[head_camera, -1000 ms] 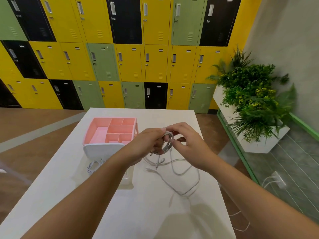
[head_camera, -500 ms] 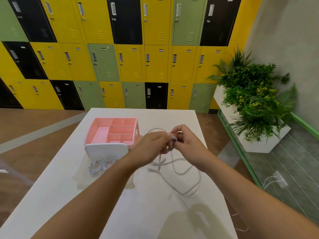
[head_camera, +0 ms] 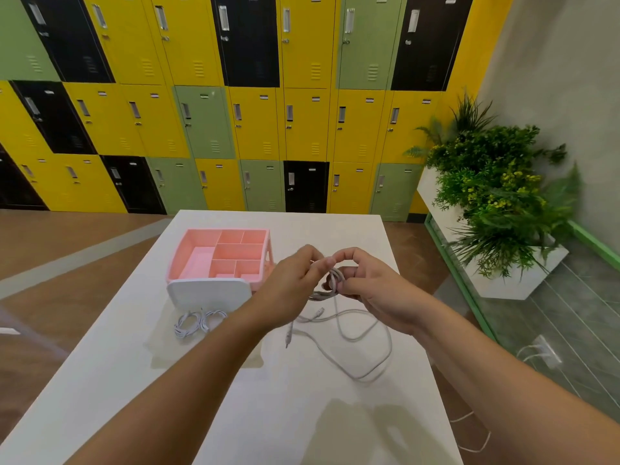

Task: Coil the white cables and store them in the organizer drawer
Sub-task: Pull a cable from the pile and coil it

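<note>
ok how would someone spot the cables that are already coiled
On the white table, find the pink organizer at the far left. Just this side of its white front lie the coiled cables, small tight loops. Unlike the loose cable sprawled to their right, they are wound up.

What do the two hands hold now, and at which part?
Both the left hand and the right hand hold the white cable at its coiled loops; its loose end lies on the table.

Much of white cable coil (head_camera: 331, 278) hidden inside left hand (head_camera: 289, 290) and right hand (head_camera: 379, 297)
</note>
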Demonstrator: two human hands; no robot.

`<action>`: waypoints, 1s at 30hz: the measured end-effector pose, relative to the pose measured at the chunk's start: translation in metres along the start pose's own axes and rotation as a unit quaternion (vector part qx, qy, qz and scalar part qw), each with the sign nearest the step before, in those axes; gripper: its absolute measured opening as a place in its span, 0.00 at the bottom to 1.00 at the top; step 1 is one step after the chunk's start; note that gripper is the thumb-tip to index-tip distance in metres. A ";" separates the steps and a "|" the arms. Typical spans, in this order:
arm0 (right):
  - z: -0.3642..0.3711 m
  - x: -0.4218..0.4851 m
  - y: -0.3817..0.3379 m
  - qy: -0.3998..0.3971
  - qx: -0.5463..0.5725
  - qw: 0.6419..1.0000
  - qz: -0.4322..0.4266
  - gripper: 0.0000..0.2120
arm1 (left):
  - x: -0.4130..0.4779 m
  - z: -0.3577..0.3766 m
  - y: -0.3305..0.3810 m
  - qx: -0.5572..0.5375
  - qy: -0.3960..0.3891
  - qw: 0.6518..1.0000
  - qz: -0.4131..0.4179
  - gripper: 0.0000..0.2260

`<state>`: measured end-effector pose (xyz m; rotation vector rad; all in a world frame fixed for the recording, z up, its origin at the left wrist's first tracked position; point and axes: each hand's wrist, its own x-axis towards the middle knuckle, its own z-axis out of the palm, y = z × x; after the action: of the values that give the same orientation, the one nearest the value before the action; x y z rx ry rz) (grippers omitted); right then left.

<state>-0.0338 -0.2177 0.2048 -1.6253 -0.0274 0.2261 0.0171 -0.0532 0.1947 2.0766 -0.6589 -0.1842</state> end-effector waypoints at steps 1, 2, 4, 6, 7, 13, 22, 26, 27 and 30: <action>0.000 0.000 0.000 0.003 -0.009 1.000 -0.003 0.17 | 0.000 0.001 -0.001 -0.005 0.002 1.000 -0.001 0.10; 0.001 0.001 0.000 0.010 -0.023 1.000 -0.009 0.17 | 0.001 0.002 -0.002 -0.006 0.006 1.000 0.001 0.09; 0.004 0.002 0.001 0.033 -0.054 0.998 -0.025 0.17 | 0.002 0.004 -0.002 0.005 0.020 1.000 0.005 0.10; 0.007 0.002 0.003 0.062 -0.100 0.992 -0.049 0.17 | 0.004 0.007 -0.001 0.029 0.032 0.999 0.001 0.11; 0.009 0.002 0.004 0.081 -0.138 0.985 -0.063 0.16 | 0.006 0.008 0.000 0.038 0.036 0.999 -0.001 0.12; 0.018 0.004 0.018 0.213 -0.277 0.922 -0.164 0.16 | 0.013 0.017 0.001 0.012 0.061 0.998 -0.018 0.13; 0.012 -0.002 0.019 0.162 -0.315 0.924 -0.141 0.08 | 0.014 0.021 -0.009 -0.003 0.123 0.992 -0.016 0.16; 0.016 -0.004 0.020 0.121 -0.264 0.952 -0.095 0.05 | 0.016 0.022 -0.011 -0.003 0.132 0.991 -0.024 0.15; 0.016 -0.004 0.020 0.135 -0.246 0.956 -0.086 0.05 | 0.016 0.023 -0.011 -0.001 0.131 0.991 -0.024 0.15; 0.014 -0.003 0.016 0.135 -0.118 0.983 -0.033 0.09 | 0.015 0.022 -0.012 0.030 0.119 0.992 -0.013 0.14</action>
<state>-0.0410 -0.2056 0.1886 -1.8767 0.1025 -0.0536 0.0262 -0.0722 0.1741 2.1235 -0.4977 0.0687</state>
